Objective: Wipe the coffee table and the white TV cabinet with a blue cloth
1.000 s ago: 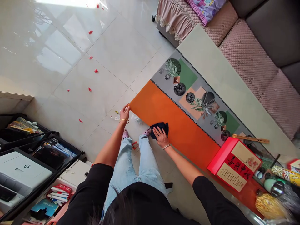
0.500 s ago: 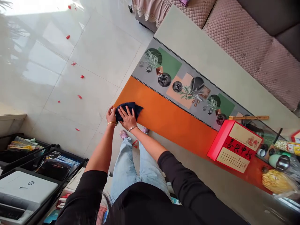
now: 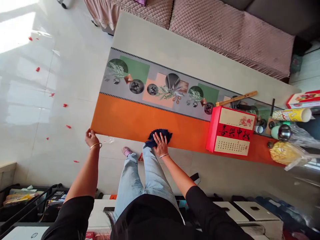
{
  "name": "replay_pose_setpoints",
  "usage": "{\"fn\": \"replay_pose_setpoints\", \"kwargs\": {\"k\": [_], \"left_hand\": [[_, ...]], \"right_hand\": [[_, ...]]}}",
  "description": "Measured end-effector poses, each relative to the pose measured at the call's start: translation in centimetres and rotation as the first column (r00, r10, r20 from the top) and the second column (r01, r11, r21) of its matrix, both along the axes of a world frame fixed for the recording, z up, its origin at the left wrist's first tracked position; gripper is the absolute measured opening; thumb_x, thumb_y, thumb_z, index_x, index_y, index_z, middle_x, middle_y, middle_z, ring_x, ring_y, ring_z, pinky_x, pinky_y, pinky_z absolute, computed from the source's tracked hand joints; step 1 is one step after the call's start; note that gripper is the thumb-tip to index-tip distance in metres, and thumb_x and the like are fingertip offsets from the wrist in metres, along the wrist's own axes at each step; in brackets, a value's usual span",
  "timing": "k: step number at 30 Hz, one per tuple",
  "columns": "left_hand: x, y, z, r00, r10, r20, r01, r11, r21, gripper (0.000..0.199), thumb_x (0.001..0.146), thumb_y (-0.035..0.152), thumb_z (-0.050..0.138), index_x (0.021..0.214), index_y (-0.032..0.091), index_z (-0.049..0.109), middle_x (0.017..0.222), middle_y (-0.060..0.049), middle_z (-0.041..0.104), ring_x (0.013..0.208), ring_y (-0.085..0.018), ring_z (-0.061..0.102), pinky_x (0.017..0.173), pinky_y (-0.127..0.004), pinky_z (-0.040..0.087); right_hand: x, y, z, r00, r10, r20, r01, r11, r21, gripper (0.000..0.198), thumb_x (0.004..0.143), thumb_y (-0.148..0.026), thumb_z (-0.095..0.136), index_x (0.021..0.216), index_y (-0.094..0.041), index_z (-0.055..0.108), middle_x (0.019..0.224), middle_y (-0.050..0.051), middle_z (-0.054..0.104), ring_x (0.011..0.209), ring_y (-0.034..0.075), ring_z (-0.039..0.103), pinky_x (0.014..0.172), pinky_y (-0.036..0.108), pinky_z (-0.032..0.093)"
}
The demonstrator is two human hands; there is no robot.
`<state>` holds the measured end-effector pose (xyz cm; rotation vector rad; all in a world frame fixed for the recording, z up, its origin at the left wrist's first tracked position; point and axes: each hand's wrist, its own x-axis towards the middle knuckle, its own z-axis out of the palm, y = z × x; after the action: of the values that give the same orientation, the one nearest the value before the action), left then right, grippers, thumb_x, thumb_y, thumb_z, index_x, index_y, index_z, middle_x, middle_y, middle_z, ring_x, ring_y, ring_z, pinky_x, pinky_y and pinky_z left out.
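My right hand (image 3: 160,144) lies flat with fingers spread on a crumpled dark blue cloth (image 3: 150,142), pressing it against the table's near edge. Under the cloth is the orange band of a printed table cover (image 3: 125,115). At the near left corner of the table, my left hand (image 3: 91,137) has its fingers closed round the cover's corner. How far the fingers reach under the edge is hidden. The cover's grey strip, with plant and disc pictures, runs along beyond the orange band.
A red and cream gift box (image 3: 231,131) stands on the table to the right, beside a wooden stick (image 3: 237,98), a cup, a bag of yellow food (image 3: 282,153) and a popcorn tub (image 3: 292,115). A pink quilted sofa (image 3: 225,36) borders the far side. Red scraps dot the floor (image 3: 75,83).
My right hand has slid the cloth rightward along the near edge, away from my left hand. My left hand has stayed at the table corner. The camera view has turned and shifted right.
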<state>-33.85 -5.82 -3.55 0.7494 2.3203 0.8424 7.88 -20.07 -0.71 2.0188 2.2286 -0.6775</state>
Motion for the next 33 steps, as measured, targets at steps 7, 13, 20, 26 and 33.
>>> {"fn": "replay_pose_setpoints", "kwargs": {"k": [7, 13, 20, 26, 33], "left_hand": [[4.3, -0.4, 2.3, 0.946, 0.06, -0.32, -0.091, 0.992, -0.082, 0.056, 0.093, 0.025, 0.05, 0.148, 0.021, 0.043, 0.081, 0.002, 0.05, 0.084, -0.021, 0.057, 0.091, -0.039, 0.046], [9.9, -0.5, 1.7, 0.931, -0.14, -0.337, 0.093, 0.984, -0.151, 0.067, 0.087, 0.037, 0.064, 0.149, 0.019, 0.047, 0.081, 0.0, 0.055, 0.089, -0.025, 0.061, 0.096, -0.043, 0.05], [11.7, -0.6, 1.1, 0.893, -0.162, -0.42, 0.1, 0.981, -0.164, 0.064, 0.091, 0.044, 0.056, 0.15, 0.018, 0.052, 0.108, -0.012, 0.062, 0.112, -0.034, 0.062, 0.106, -0.051, 0.048], [11.6, -0.9, 0.6, 0.87, -0.157, -0.468, 0.081, 0.981, -0.179, 0.064, 0.091, 0.046, 0.054, 0.15, 0.019, 0.054, 0.107, -0.013, 0.062, 0.111, -0.035, 0.062, 0.105, -0.051, 0.049], [11.1, -1.2, 0.0, 0.878, -0.158, -0.451, 0.079, 0.979, -0.189, 0.068, 0.093, 0.048, 0.054, 0.152, 0.015, 0.052, 0.105, -0.012, 0.063, 0.098, -0.03, 0.063, 0.101, -0.047, 0.05]], "right_hand": [[14.6, -8.6, 0.7, 0.958, -0.285, 0.034, 0.282, 0.955, 0.088, 0.087, 0.085, -0.02, 0.047, 0.167, -0.022, 0.019, 0.169, 0.011, 0.037, 0.159, 0.032, 0.03, 0.128, 0.057, 0.029], [18.8, -7.4, -0.7, 0.767, -0.639, 0.06, 0.616, 0.759, 0.21, 0.088, 0.086, -0.025, 0.042, 0.168, -0.012, 0.011, 0.174, 0.015, 0.021, 0.161, 0.036, 0.022, 0.127, 0.057, 0.032], [24.9, 4.5, -2.5, 0.632, -0.771, 0.079, 0.73, 0.627, 0.273, 0.083, 0.085, -0.028, 0.043, 0.163, -0.005, 0.026, 0.172, 0.022, 0.024, 0.161, 0.037, 0.021, 0.128, 0.057, 0.025], [33.3, 18.0, -4.3, 0.662, -0.74, 0.115, 0.679, 0.658, 0.326, 0.083, 0.084, -0.026, 0.043, 0.163, -0.005, 0.025, 0.172, 0.02, 0.023, 0.161, 0.032, 0.019, 0.128, 0.059, 0.025], [27.0, 23.9, -3.5, 0.889, -0.428, 0.161, 0.379, 0.887, 0.264, 0.088, 0.087, -0.032, 0.049, 0.165, -0.006, 0.018, 0.175, 0.016, 0.017, 0.162, 0.033, 0.012, 0.13, 0.056, 0.019]]}}
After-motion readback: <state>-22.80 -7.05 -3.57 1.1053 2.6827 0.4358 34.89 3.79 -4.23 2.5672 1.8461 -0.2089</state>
